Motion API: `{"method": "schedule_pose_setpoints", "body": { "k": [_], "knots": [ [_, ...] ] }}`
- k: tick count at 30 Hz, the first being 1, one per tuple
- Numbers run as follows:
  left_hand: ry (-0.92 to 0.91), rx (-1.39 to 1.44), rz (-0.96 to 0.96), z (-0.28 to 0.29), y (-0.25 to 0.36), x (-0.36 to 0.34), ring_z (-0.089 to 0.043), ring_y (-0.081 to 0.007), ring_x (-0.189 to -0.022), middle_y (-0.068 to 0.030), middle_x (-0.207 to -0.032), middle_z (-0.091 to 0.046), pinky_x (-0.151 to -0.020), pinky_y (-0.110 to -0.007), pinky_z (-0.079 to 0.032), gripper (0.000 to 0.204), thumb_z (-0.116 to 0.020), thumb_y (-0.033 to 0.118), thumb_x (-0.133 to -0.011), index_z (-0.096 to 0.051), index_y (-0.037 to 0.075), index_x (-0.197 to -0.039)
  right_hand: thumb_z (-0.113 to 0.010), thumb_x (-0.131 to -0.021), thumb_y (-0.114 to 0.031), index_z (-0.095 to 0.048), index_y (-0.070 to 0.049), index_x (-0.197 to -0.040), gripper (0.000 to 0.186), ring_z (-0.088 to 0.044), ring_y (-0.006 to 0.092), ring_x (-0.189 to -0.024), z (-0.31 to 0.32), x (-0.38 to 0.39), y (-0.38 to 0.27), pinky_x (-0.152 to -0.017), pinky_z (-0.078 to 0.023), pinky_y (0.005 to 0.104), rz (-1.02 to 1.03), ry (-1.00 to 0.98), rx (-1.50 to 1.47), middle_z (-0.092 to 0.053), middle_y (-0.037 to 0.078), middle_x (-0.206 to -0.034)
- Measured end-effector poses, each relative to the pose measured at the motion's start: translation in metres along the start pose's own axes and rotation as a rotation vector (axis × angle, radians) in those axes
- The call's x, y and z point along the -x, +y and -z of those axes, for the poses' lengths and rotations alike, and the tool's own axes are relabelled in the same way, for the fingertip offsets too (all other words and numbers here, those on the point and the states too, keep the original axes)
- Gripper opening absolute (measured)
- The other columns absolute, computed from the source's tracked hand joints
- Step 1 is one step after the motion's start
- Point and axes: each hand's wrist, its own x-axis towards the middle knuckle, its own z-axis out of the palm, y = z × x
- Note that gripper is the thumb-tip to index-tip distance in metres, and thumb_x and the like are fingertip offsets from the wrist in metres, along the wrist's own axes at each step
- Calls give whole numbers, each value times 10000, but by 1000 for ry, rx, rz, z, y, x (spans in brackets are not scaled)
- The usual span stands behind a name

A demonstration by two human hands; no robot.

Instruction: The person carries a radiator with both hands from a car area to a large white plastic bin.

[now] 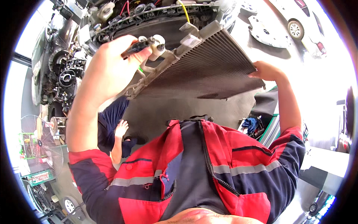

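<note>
A flat finned car condenser [203, 65] hangs tilted before me, with a metal tube along its left edge. My left hand [112, 61] is closed at the far left end, fingers around a slim black piece beside a pale capped pipe fitting [157, 45]. Whether that black piece belongs to the condenser, I cannot tell. On the opposite side, my right hand [266, 71] grips the condenser's right edge, thumb underneath the rim. A metal bracket [191, 39] sticks out near its top corner.
Ahead stands an opened car front [149, 22]. Engine parts [67, 76] lie at the left, above a fan [39, 142]. Another person's hand [121, 128] shows below the condenser. A green-edged cart [270, 130] is at the right; a white car [298, 22] stands behind.
</note>
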Motion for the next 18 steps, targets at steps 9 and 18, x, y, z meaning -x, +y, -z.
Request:
{"method": "schedule_pose_setpoints", "body": {
  "k": [9, 18],
  "knots": [
    [-159, -299, -95, -46, 153, -133, -529, -180, -708, -113, -768, -597, -669, -320, -450, 405, -580, 371, -939, -598, -24, -1031, -667, -895, -184, -554, -24, -1232, 390, -545, 159, -1070, -44, -7, 163, -968, -418, 343, 124, -24, -451, -647, 105, -1156],
    [-41, -413, -323, -92, 265, -247, -661, -259, -738, -172, -799, -676, -723, -370, -502, 367, -548, 327, -939, -671, -19, -955, -675, -871, -182, -552, 1, -1262, 448, -541, 163, -1110, -33, -4, 256, -1027, -377, 324, 199, 100, -844, -628, 77, -1218]
  ]
}}
